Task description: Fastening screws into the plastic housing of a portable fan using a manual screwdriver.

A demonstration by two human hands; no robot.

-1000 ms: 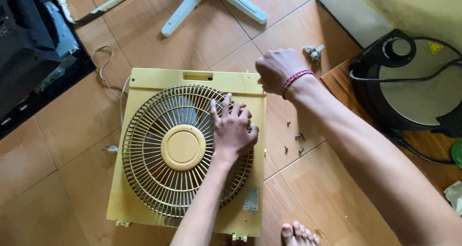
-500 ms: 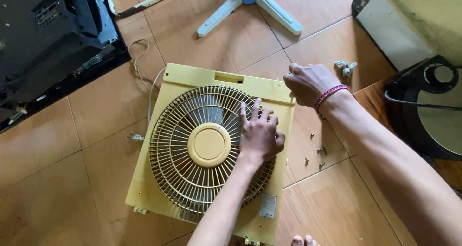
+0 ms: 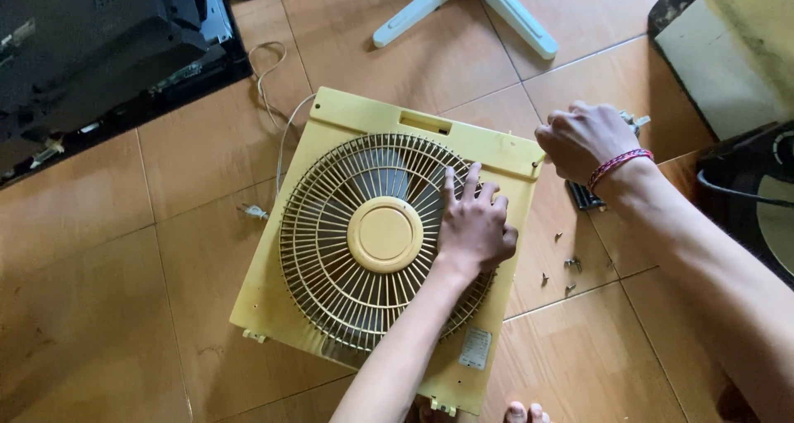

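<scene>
A yellow box fan (image 3: 372,113) lies flat on the tiled floor, its round grille (image 3: 331,224) and hub (image 3: 385,234) facing up. My left hand (image 3: 475,220) rests flat on the right side of the grille, fingers spread. My right hand (image 3: 583,138), with a red bracelet on the wrist, hovers at the fan's upper right corner with its fingers curled together. Whether it pinches something small is hidden.
Several loose screws (image 3: 571,264) lie on the floor right of the fan, near a small dark object (image 3: 583,195). A black casing (image 3: 99,43) sits upper left, white-blue stand legs (image 3: 463,5) at top, a black cooker (image 3: 761,208) at right. A white cord (image 3: 277,76) trails from the fan.
Both hands keep their places on the fan. The head view has swung, so the fan now sits further right and the cooker is mostly out of view.
</scene>
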